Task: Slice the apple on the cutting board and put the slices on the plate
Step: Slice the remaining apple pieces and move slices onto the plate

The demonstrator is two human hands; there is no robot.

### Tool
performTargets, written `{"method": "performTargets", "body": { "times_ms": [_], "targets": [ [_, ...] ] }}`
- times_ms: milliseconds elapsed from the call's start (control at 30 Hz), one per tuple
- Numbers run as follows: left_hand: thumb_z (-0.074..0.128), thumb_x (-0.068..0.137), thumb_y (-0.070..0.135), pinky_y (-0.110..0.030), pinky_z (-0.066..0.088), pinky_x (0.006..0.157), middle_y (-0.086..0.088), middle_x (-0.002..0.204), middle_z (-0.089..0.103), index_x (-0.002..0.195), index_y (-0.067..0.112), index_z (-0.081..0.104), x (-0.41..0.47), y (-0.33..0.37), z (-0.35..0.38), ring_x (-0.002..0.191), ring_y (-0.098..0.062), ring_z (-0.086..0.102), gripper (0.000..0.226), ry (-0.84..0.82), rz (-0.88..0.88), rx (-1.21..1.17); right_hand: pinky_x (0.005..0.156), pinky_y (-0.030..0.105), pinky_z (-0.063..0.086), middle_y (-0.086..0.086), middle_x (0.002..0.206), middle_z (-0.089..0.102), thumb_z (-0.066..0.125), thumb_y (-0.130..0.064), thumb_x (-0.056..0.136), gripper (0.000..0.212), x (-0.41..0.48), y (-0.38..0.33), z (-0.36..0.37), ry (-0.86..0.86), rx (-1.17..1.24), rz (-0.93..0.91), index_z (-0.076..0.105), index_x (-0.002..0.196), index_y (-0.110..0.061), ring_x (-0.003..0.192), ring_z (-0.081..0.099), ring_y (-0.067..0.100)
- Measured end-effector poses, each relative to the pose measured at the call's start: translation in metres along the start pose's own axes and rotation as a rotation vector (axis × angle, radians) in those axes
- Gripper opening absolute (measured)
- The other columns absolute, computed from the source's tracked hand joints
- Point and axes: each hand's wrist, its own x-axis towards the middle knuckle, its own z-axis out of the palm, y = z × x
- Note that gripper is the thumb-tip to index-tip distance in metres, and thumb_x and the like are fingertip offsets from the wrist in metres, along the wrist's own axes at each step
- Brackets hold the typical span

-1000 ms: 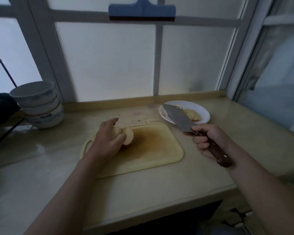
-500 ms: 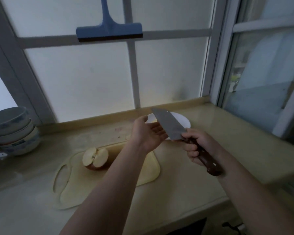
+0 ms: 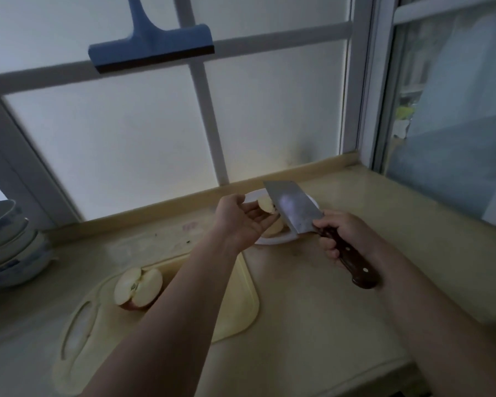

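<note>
A pale yellow table [image 3: 312,310] is seen from above, set against a frosted window. An apple half [image 3: 138,287] is laid cut face up on the left end of a cutting board [image 3: 241,305], toward the table's front left. A white plate [image 3: 272,240] is set near the back edge, just beyond the board. The left hand [image 3: 241,219] is held palm up over the plate, fingers nearly straight, with an apple slice [image 3: 266,204] resting at the fingertips. A second slice [image 3: 275,228] is seen below them on the plate. A cleaver [image 3: 294,209] is gripped by its dark handle in the right hand [image 3: 341,236], its blade beside the apple slice. Stacked bowls [image 3: 9,245] are kept at the left edge.
</note>
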Motion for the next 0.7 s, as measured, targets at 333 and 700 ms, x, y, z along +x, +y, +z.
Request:
{"method": "performTargets", "body": {
  "times_ms": [333, 700],
  "targets": [
    [0.039, 0.099, -0.009, -0.043, 0.063, 0.077, -0.029, 0.1, 0.062, 0.117, -0.014, 0.056, 0.025, 0.008, 0.014, 0.088, -0.036, 0.066, 0.025, 0.15, 0.19, 0.522, 0.033, 0.017, 0.036, -0.002, 0.045, 0.047, 0.05, -0.003, 0.103, 0.022, 0.005, -0.002, -0.014, 0.167, 0.011, -0.056, 0.052, 0.083, -0.011, 0.034, 0.047, 0.01],
    [0.053, 0.096, -0.009, -0.052, 0.063, 0.08, -0.028, 0.092, 0.07, 0.089, -0.001, 0.066, 0.037, 0.005, 0.02, 0.083, -0.037, 0.075, 0.017, 0.267, 0.378, 0.906, 0.034, 0.019, 0.037, 0.0, 0.046, 0.048, 0.052, -0.003, 0.1, 0.023, 0.006, -0.002, -0.014, 0.169, -0.006, -0.08, 0.052, 0.079, -0.011, 0.034, 0.047, 0.012]
  ]
}}
